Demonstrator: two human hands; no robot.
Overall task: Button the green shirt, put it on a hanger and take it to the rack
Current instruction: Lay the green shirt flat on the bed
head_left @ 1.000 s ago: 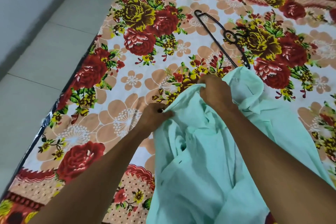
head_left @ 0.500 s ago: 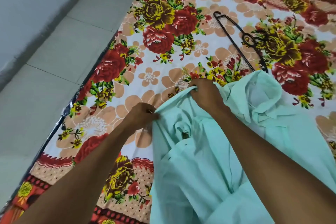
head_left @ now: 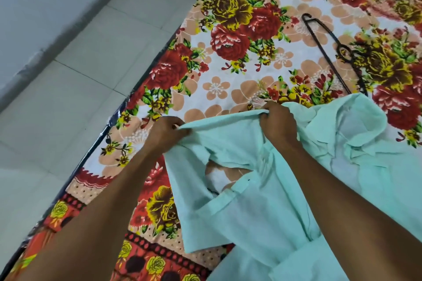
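One pale green shirt (head_left: 262, 207), one black hanger (head_left: 328, 39) and two bare hands are in view, seen from above over a bed covered with a floral bedspread (head_left: 228, 70) in red, yellow and peach.

The shirt lies crumpled on the near right part of the bed, its upper edge lifted and stretched into a line between the two hands. A gap in the cloth below that edge shows the bedspread through it. The collar end of the shirt bunches to the right, beyond the right hand.

The left hand (head_left: 165, 133) is closed in a pinch, thumb and fingertips clamping the left end of the stretched edge. The right hand (head_left: 278, 125) is closed too, its fingers curled over the same edge further right, with cloth gathered under the knuckles. Both hands are turned knuckles up.

Both forearms reach forward from the bottom of the frame, bare, the left rising from the lower left and the right from the lower right, so that they converge toward the shirt's edge.

The hanger lies flat on the bedspread beyond the shirt, to the upper right, apart from both hands; its near end meets the shirt's far edge. Pale floor tiles (head_left: 91, 64) run along the left side of the bed.
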